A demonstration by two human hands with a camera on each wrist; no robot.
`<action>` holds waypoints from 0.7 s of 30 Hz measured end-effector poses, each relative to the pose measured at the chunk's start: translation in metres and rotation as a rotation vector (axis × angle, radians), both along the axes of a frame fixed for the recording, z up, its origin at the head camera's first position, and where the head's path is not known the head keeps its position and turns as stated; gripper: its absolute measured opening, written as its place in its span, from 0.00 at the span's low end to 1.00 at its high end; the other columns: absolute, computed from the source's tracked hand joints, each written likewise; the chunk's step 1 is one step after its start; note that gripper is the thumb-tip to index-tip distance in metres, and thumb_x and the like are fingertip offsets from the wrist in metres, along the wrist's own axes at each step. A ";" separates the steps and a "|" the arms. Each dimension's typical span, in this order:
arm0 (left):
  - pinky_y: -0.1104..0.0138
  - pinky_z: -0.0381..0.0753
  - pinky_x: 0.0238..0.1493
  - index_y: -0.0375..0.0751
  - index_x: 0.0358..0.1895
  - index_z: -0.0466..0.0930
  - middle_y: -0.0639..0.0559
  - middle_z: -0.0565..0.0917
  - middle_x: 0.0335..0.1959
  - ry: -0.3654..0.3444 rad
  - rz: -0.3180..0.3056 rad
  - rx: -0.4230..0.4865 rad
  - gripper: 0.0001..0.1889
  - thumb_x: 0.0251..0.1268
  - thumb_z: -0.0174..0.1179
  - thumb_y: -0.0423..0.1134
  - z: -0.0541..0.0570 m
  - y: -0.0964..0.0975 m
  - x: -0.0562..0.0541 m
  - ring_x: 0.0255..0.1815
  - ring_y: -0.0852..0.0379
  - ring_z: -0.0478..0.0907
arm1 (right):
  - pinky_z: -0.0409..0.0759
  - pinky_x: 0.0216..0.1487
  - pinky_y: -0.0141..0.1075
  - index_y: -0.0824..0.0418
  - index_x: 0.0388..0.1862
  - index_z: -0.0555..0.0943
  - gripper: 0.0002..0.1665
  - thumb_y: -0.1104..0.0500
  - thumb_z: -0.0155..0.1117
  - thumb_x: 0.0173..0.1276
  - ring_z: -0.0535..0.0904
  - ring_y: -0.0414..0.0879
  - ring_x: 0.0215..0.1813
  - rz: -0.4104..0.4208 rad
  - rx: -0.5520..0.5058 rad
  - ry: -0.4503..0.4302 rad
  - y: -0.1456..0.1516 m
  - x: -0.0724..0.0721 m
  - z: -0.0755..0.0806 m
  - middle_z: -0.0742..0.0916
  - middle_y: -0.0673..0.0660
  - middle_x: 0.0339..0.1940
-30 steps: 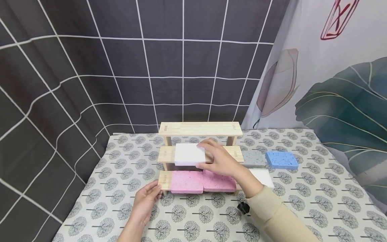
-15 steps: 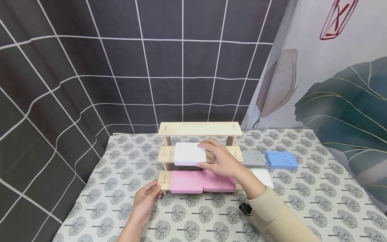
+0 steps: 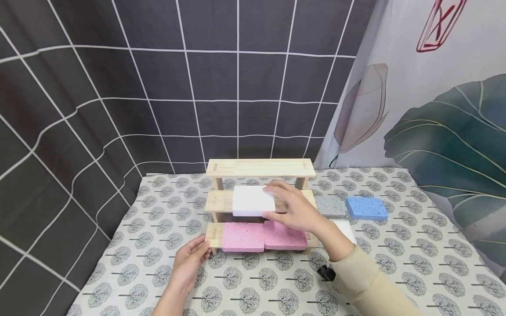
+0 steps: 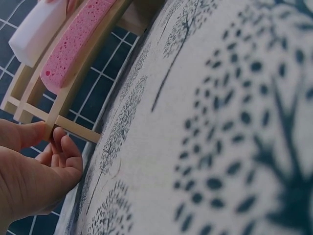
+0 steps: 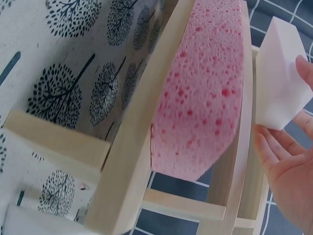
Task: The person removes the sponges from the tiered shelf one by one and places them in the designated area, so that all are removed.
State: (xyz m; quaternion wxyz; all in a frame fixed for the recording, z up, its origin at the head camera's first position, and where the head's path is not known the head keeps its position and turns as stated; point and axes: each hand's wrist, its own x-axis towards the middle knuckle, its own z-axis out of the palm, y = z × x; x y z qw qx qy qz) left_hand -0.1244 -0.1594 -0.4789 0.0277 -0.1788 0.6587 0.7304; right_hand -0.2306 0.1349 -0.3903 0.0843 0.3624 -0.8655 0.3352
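Note:
A three-tier wooden rack (image 3: 218,201) stands on the patterned cloth. My left hand (image 3: 187,262) pinches the left end of its lowest tier between thumb and fingers, as the left wrist view (image 4: 44,171) also shows. My right hand (image 3: 296,207) grips a white block-shaped sponge (image 3: 253,199) by its right side, over the middle tier. In the right wrist view that white sponge (image 5: 279,73) sits at the rack; whether its underside touches the wood I cannot tell. Two pink sponges, a left one (image 3: 243,237) and a right one (image 3: 284,235), lie side by side on the lowest tier.
Right of the rack lie a grey sponge (image 3: 330,206), a blue sponge (image 3: 366,208) and another white block (image 3: 345,229), partly hidden by my right forearm. The top tier (image 3: 261,167) holds nothing. A dark gridded curtain (image 3: 213,74) hangs behind.
The white sponge has shifted slightly to the right along the middle tier, together with my right hand. My left hand keeps its hold on the rack's lower end.

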 end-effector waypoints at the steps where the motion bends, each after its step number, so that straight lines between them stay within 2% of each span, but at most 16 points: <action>1: 0.75 0.82 0.45 0.22 0.67 0.67 0.43 0.81 0.46 0.001 0.000 0.000 0.22 0.74 0.55 0.29 0.000 0.000 0.000 0.43 0.57 0.78 | 0.71 0.69 0.59 0.59 0.65 0.78 0.37 0.52 0.80 0.58 0.73 0.58 0.68 -0.003 -0.002 0.000 0.001 0.000 0.000 0.78 0.59 0.67; 8: 0.75 0.82 0.45 0.22 0.68 0.66 0.43 0.81 0.47 0.004 -0.003 -0.003 0.23 0.75 0.55 0.30 0.001 -0.001 0.001 0.43 0.57 0.77 | 0.72 0.68 0.59 0.59 0.64 0.78 0.37 0.53 0.80 0.57 0.74 0.58 0.67 -0.007 0.000 0.010 0.009 0.000 -0.001 0.78 0.59 0.66; 21: 0.75 0.82 0.45 0.22 0.68 0.65 0.44 0.80 0.47 0.000 -0.009 -0.011 0.24 0.76 0.54 0.31 0.000 -0.001 0.000 0.44 0.57 0.77 | 0.69 0.67 0.66 0.59 0.65 0.78 0.38 0.50 0.79 0.58 0.73 0.59 0.68 -0.068 -0.001 -0.013 0.023 0.003 -0.005 0.77 0.56 0.68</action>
